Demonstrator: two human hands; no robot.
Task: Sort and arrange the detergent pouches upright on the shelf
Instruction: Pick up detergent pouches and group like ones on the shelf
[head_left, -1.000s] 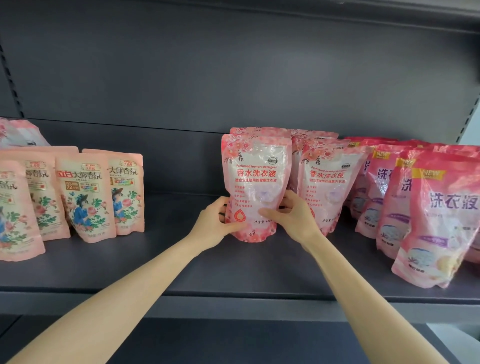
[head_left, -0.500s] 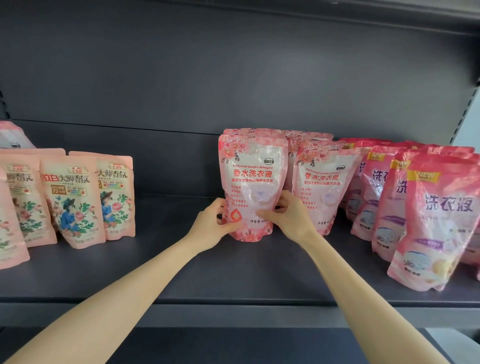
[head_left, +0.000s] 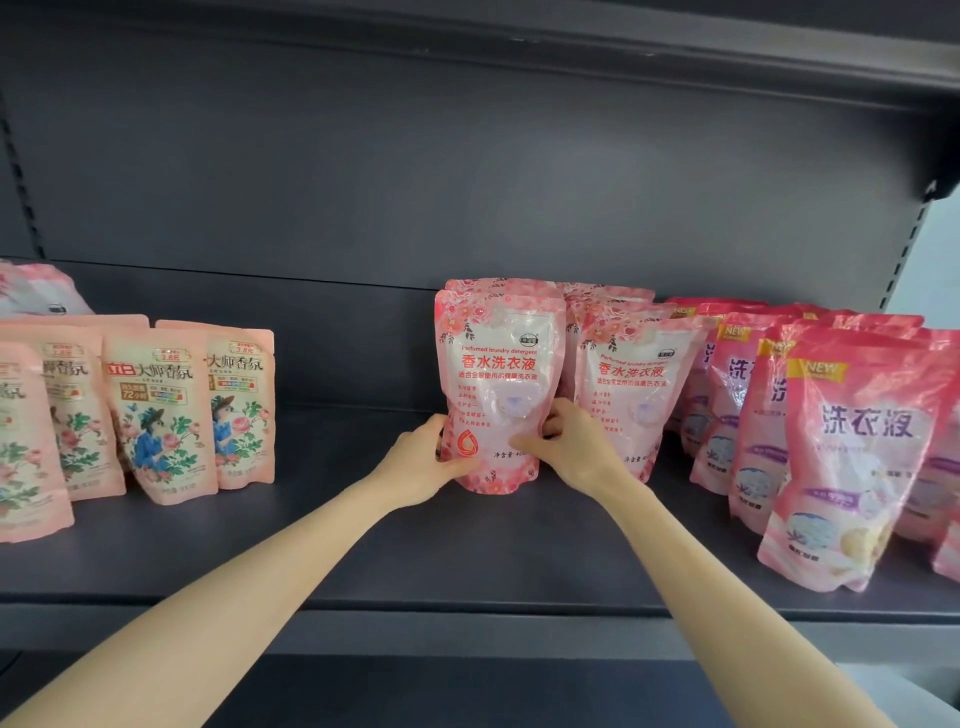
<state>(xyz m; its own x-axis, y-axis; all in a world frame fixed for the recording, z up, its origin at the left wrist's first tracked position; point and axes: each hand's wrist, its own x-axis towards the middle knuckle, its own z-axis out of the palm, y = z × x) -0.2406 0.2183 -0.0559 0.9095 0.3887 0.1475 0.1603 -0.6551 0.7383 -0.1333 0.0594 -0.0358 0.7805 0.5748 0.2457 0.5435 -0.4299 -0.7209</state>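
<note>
The left hand (head_left: 415, 462) and right hand (head_left: 571, 447) are clamping fingers round the base of the floral pouch (head_left: 498, 364) on the shelf (head_left: 467, 561), just left of its twin (head_left: 631, 384), and releasing it off-balance is risking a slump forward.

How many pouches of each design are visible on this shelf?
Rows overlap, so these are minimums.
Peach lady-print pouches: 4
Pale floral pouches: 5, one gripped by the left hand and right hand
Deep pink NEW pouches: 5
Total: 14
</note>
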